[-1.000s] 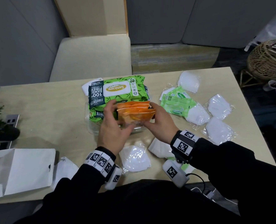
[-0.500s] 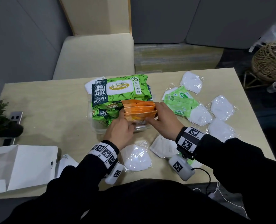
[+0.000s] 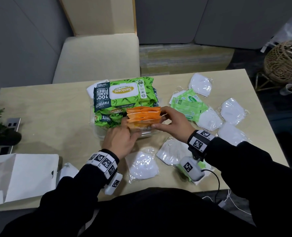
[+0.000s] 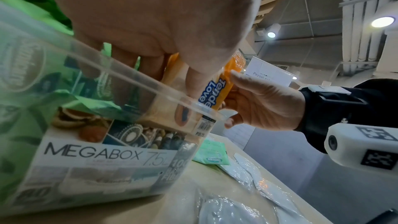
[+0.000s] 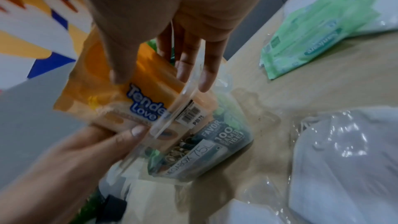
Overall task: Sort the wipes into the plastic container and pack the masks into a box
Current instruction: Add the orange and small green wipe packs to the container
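1. Lower now than a second ago, the orange wipe packs (image 3: pixel 143 117) have sunk between both hands into the near right corner of the plastic container (image 4: pixel 120 144).
2. At the left, the left hand (image 3: pixel 120 140) curls its fingers (image 4: pixel 194 81) round the stack's left end, fingertips at the container rim.
3. Between the two hands, the packs stand on edge, long axis running left to right, top edges pointing up.
4. At the right, the right hand (image 3: pixel 171 123) pinches the stack's right end, thumb (image 5: pixel 120 64) on the near pack.
5. Just beyond the fingertips lies the large green wipe pack (image 3: pixel 124 93); right of the right hand lie bagged masks (image 3: pixel 233 111).
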The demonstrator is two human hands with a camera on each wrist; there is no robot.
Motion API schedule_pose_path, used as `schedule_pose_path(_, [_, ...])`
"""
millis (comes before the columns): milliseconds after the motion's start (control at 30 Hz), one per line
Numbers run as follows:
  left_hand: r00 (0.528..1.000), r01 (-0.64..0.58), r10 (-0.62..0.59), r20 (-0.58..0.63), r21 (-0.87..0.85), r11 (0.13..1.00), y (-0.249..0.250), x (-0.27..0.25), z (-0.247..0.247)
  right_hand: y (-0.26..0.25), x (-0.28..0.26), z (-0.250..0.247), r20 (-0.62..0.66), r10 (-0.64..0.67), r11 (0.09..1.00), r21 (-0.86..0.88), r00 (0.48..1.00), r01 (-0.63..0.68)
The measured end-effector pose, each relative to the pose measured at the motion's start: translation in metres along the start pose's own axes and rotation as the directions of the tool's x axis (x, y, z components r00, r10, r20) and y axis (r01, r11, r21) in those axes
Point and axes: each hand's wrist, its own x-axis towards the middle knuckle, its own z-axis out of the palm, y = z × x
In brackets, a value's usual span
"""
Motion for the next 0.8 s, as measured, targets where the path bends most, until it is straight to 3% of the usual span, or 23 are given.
schedule_pose_path(100, [0.992,0.027,-0.024,-0.126,0.021,0.999,-0.005,-0.014,-0.013,0.010,-0.006,-0.016,-0.056,0.068,0.983,0.175,0.996,-0.057])
schedule_pose_path(200, [0.968,-0.079,0.079,-0.240,0.008,0.997,-0.006,-0.032,-0.021,0.033,-0.013,-0.035,-0.130,0.196,0.954,0.257,0.972,-0.158])
schedule_pose_path(233, [0.970,-0.135,0.131,-0.205,-0.004,0.991,-0.005,-0.035,-0.020,0.044,-0.016,-0.040,-0.148,0.258,0.940,0.266,0.955,-0.212])
schedule_pose_path(300, [0.973,-0.229,0.230,0.009,-0.075,0.971,0.005,-0.036,-0.014,0.069,-0.022,-0.049,-0.189,0.361,0.925,0.198,0.913,-0.324])
schedule_pose_path(367, [0.918,-0.248,0.295,0.266,-0.194,0.949,0.023,-0.031,0.000,0.098,-0.030,-0.056,-0.233,0.432,0.900,0.058,0.871,-0.432])
schedule_pose_path(400, [0.883,-0.250,0.326,0.337,-0.251,0.935,0.033,-0.026,0.009,0.111,-0.035,-0.059,-0.237,0.465,0.875,-0.020,0.853,-0.483])
schedule_pose_path(533, [0.809,-0.294,0.432,0.398,-0.361,0.885,0.071,0.001,0.057,0.136,-0.057,-0.071,-0.153,0.596,0.729,-0.309,0.788,-0.611])
schedule_pose_path(633, [0.734,-0.396,0.482,0.479,-0.274,0.876,0.094,0.022,0.097,0.134,-0.077,-0.069,0.001,0.688,0.691,-0.306,0.726,-0.655])
schedule_pose_path(700, [0.698,-0.457,0.463,0.547,-0.157,0.875,0.102,0.032,0.118,0.135,-0.086,-0.063,0.064,0.694,0.682,-0.379,0.717,-0.626])
schedule_pose_path(800, [0.734,-0.460,0.391,0.556,-0.017,0.888,0.102,0.038,0.131,0.140,-0.084,-0.055,0.094,0.679,0.664,-0.501,0.728,-0.555])
